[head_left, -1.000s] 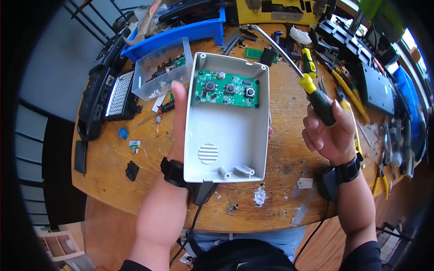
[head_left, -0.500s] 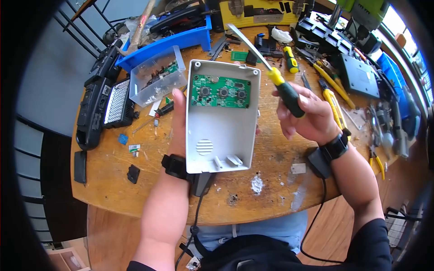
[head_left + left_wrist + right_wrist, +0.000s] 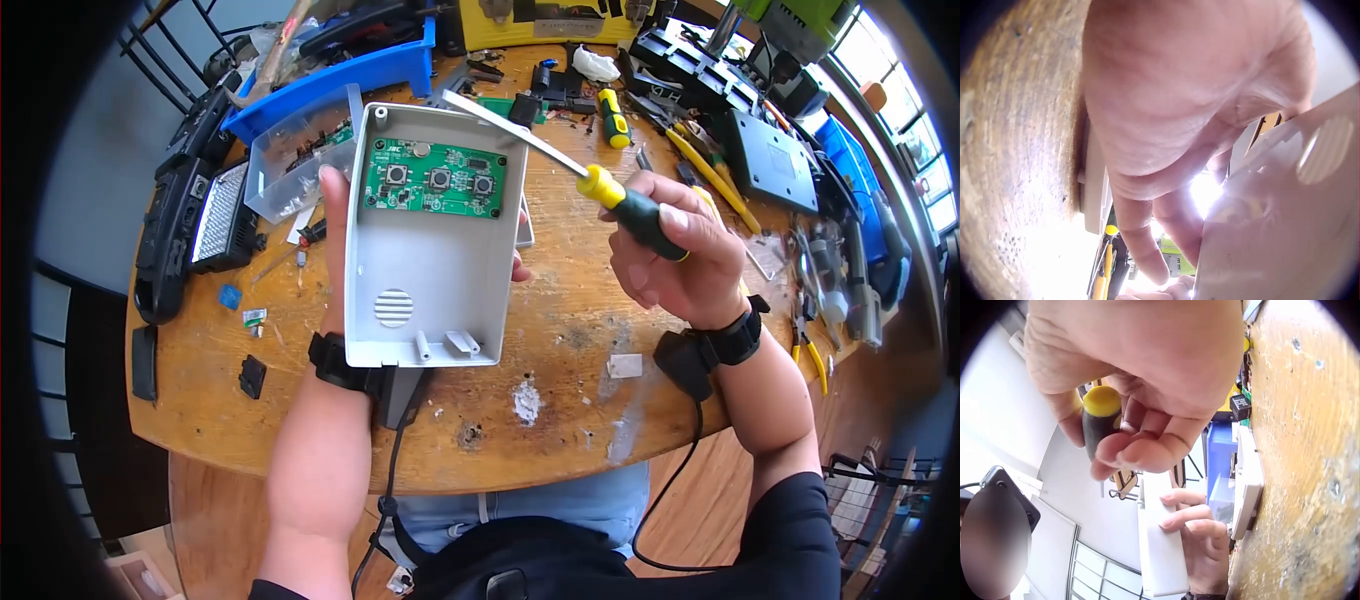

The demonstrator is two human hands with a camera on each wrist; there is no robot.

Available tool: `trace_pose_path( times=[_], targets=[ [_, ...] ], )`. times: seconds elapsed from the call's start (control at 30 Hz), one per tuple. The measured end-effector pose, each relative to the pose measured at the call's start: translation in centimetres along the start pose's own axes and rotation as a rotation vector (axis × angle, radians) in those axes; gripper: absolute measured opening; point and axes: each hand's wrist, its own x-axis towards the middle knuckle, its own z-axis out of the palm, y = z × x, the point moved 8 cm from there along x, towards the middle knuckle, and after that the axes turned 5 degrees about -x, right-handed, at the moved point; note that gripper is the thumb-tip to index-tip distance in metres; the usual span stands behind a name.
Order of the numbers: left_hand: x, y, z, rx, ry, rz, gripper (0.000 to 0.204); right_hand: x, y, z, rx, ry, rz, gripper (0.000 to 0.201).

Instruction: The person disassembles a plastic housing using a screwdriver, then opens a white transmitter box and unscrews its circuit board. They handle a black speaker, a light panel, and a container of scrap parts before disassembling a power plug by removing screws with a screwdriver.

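Note:
My left hand (image 3: 337, 240) holds a light grey plastic housing (image 3: 430, 270) tilted up above the table, thumb along its left side and fingertips at its right side. Its open interior faces me. At the top inside sits a green circuit board (image 3: 435, 180) with three black push buttons; a round slotted grille (image 3: 393, 308) is near the bottom. My right hand (image 3: 685, 250) grips a screwdriver (image 3: 640, 218) by its black and yellow handle. Its long shaft points up and left, overlapping the housing's upper right corner in the head view. The right wrist view shows the left fingers (image 3: 1188, 515) against the housing's side.
Another pale plastic piece (image 3: 1247, 481) lies on the wooden table behind the housing. A clear bin (image 3: 275, 185) of parts and a blue tray (image 3: 340, 95) stand back left. To the right lie a second screwdriver (image 3: 613, 118), pliers (image 3: 808, 350) and other tools.
My right hand has come left toward the housing, and the screwdriver has tipped further left, its shaft now overlapping the housing's corner. The left hand keeps hold of the housing; the head view has shifted.

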Motion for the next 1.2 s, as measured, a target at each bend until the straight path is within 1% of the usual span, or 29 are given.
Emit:
trace_pose_path(
  times=[0.1, 0.13, 0.2, 0.27, 0.37, 0.47, 0.5, 0.6, 0.73, 0.8, 0.83, 0.9, 0.93, 1.0, 1.1, 1.2],
  targets=[
    [0.1, 0.2, -0.2, -0.022, 0.04, 0.032, 0.107, 0.1, 1.0, -0.3, 0.015, 0.071, 0.043, 0.038],
    [0.1, 0.2, -0.4, 0.004, 0.052, 0.035, 0.107, 0.2, 1.1, -0.3, 0.029, 0.047, 0.043, 0.038],
    [0.2, 0.0, -0.8, 0.0, 0.037, 0.026, 0.11, 0.2, 1.2, -0.3, 0.091, -0.011, 0.021, 0.029],
    [0.1, -0.1, -0.8, -0.008, 0.017, 0.005, 0.112, 0.3, 1.2, -0.2, 0.103, -0.016, 0.02, 0.029],
    [-0.2, -0.1, -1.6, -0.131, 0.138, 0.025, 0.122, 0.3, 1.5, -0.3, 0.114, -0.013, 0.033, 0.029],
    [0.0, 0.0, -1.8, -0.117, 0.129, 0.064, 0.121, 0.4, 1.8, -0.3, 0.122, -0.004, 0.041, 0.029],
    [-0.1, 0.0, -1.8, -0.029, 0.154, 0.056, 0.12, 0.3, 1.9, -0.3, 0.112, 0.012, 0.05, 0.029],
    [-0.2, 0.0, -1.9, 0.066, 0.17, 0.088, 0.118, 0.3, 2.0, -0.5, 0.093, 0.048, 0.053, 0.028],
    [-0.5, 0.0, -2.3, 0.032, 0.149, 0.106, 0.116, 0.3, 1.9, -0.9, 0.071, 0.095, 0.054, 0.028],
    [-0.6, 0.0, -2.6, 0.149, 0.185, 0.093, 0.115, 0.3, 2.1, -0.9, 0.069, 0.105, 0.056, 0.027],
    [-0.6, 0.0, -2.5, 0.149, 0.184, 0.094, 0.115, 0.3, 2.1, -0.9, 0.072, 0.103, 0.052, 0.026],
    [-0.4, -0.1, -2.1, 0.055, 0.131, 0.097, 0.114, 0.4, 2.0, -0.8, 0.073, 0.099, 0.049, 0.026],
    [-0.5, -0.1, -2.1, 0.054, 0.131, 0.099, 0.114, 0.4, 2.0, -0.8, 0.065, 0.106, 0.054, 0.025],
    [-0.7, 0.1, -2.7, 0.222, 0.21, 0.09, 0.115, 0.4, 2.0, -0.8, 0.054, 0.113, 0.059, 0.025],
    [-0.7, 0.1, -2.5, 0.292, 0.192, 0.048, 0.117, 0.4, 2.0, -0.7, 0.042, 0.107, 0.075, 0.023],
    [-0.9, -0.1, -3.0, 0.289, 0.191, 0.03, 0.117, 0.3, 2.2, -0.5, 0.037, 0.098, 0.105, 0.022]
  ],
)
